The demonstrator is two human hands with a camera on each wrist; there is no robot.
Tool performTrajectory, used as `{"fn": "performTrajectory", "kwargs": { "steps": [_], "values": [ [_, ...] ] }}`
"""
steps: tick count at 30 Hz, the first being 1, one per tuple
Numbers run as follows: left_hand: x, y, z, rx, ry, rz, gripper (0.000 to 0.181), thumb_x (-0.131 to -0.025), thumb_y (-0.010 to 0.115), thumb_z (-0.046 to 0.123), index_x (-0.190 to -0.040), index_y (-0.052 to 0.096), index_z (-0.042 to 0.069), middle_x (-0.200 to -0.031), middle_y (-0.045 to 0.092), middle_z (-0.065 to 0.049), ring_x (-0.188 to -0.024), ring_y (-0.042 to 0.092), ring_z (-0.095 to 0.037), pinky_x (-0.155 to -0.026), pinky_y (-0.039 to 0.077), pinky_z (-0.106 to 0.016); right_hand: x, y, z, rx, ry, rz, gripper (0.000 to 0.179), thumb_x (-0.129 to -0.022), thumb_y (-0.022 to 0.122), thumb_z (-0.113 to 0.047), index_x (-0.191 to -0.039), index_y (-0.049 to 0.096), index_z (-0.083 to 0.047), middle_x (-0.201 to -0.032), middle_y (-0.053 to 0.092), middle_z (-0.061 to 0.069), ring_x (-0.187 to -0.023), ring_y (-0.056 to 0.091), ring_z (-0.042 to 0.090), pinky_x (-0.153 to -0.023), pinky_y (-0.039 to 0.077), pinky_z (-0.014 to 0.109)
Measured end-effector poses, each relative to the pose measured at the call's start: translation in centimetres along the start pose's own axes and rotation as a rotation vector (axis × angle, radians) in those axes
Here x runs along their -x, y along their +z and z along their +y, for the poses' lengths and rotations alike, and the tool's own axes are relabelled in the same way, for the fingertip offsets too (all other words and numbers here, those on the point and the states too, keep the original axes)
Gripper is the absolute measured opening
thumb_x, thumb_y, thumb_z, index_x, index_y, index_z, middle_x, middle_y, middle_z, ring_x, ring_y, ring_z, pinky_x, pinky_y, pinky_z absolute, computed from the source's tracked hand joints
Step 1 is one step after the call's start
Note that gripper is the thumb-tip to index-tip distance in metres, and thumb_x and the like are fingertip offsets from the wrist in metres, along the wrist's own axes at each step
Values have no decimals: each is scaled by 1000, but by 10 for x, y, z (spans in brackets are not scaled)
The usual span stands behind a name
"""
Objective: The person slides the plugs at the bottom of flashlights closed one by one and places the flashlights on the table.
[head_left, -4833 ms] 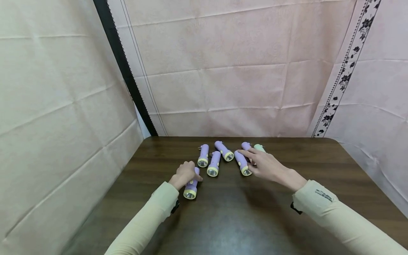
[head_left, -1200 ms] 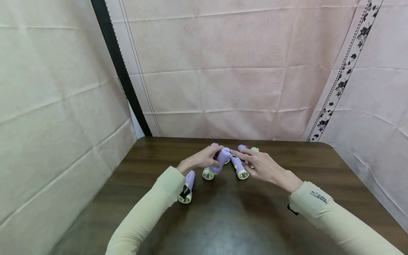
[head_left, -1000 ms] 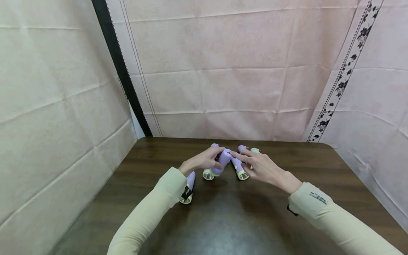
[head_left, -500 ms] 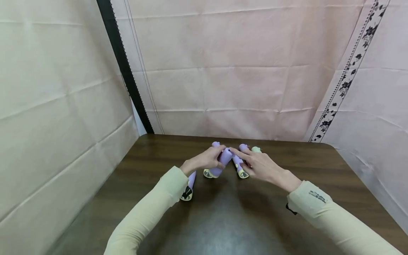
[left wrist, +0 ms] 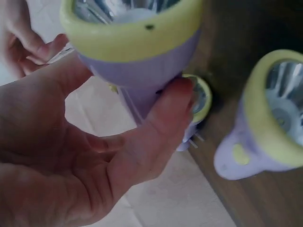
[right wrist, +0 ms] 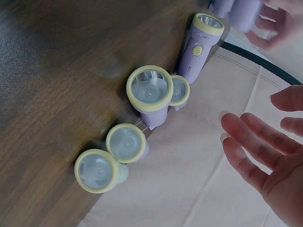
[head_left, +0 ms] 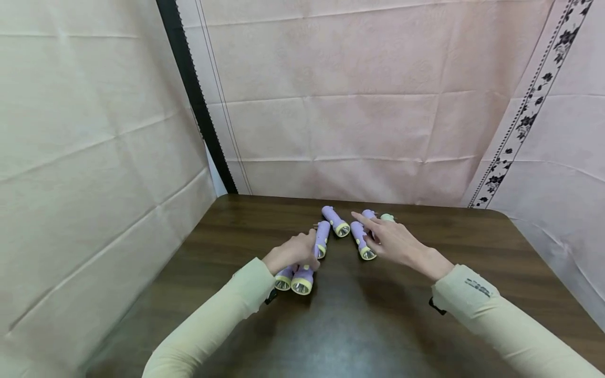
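Observation:
My left hand (head_left: 294,252) grips a purple flashlight (head_left: 302,283) with a pale yellow rim, lens toward me, at the table's middle left. Its fingers wrap round the body in the left wrist view, just behind the flashlight head (left wrist: 132,45). Beside it lies another purple flashlight (head_left: 283,282), partly covered by the hand. My right hand (head_left: 396,242) hovers with fingers spread over a purple flashlight (head_left: 360,239), another purple one (head_left: 368,213) and a mint green flashlight (head_left: 387,217). In the right wrist view, the right hand (right wrist: 270,161) holds nothing.
Two more purple flashlights, one nearer (head_left: 322,236) and one farther (head_left: 334,219), lie behind my left hand. All stand on a dark wooden table (head_left: 354,325). Pale cloth (head_left: 359,131) hangs along the back and both sides.
My left hand has carried the purple flashlight from the back group down and left, to beside the flashlight lying nearer me. The right hand stays about where it was.

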State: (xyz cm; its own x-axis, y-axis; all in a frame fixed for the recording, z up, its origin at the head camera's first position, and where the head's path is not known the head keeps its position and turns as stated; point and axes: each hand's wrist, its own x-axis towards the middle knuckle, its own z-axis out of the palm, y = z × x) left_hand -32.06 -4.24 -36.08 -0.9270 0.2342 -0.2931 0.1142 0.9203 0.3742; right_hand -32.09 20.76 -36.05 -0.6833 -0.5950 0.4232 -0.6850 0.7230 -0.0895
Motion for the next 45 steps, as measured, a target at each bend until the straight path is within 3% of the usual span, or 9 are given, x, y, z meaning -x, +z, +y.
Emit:
{"fn": "performTrajectory", "kwargs": {
  "steps": [8,14,20,28,38,42,45],
  "values": [
    [-14,13,-6,-18,-70,2,62,-77,77,15,-125,41,2,-108,55,-21,-62,66,-30,-53,57,-38,2,1,-1,-28,8,-16,50,-90,59,-12,-140,50,-16,-90,63,-2,-60,46,3,-50,35,20],
    [-27,12,-5,-29,-59,43,62,-77,76,15,-125,40,2,-116,54,-22,-62,62,-28,-51,56,-36,5,-2,2,-28,39,-25,50,-89,58,-10,-138,52,-17,-96,67,0,-55,41,2,-49,34,21],
    [-34,14,-6,-115,-48,85,57,-76,78,17,-119,45,2,-108,58,-18,-70,59,-27,-48,52,-31,7,-1,7,-19,39,-15,48,-87,58,-9,-135,54,-16,-91,64,-5,-59,43,3,-52,36,22],
    [-32,19,-5,-185,-52,83,52,-76,80,18,-114,47,3,-104,59,-13,-80,58,-24,-65,50,-33,7,0,9,-21,27,-17,48,-87,58,-8,-134,55,-17,-89,63,-5,-59,43,3,-51,36,23],
    [-31,25,-2,-306,-43,119,76,-75,81,26,-137,42,4,-120,60,-16,-101,62,-26,-81,53,-39,11,-3,11,-22,34,-28,46,-87,59,-9,-133,57,-14,-96,68,2,-59,45,3,-53,37,23],
    [-33,17,1,-341,-14,149,75,-70,85,35,-127,49,3,-116,62,-17,-105,62,-29,-82,53,-41,11,-3,11,-17,24,-6,45,-86,59,-7,-130,58,-14,-95,67,2,-58,43,4,-52,36,24],
    [-40,7,3,-336,1,157,63,-69,86,38,-115,58,5,-113,64,-14,-102,63,-29,-80,53,-42,11,-2,9,-14,12,6,44,-84,59,-5,-127,60,-14,-93,66,1,-59,42,5,-53,36,24]
  ]
}}
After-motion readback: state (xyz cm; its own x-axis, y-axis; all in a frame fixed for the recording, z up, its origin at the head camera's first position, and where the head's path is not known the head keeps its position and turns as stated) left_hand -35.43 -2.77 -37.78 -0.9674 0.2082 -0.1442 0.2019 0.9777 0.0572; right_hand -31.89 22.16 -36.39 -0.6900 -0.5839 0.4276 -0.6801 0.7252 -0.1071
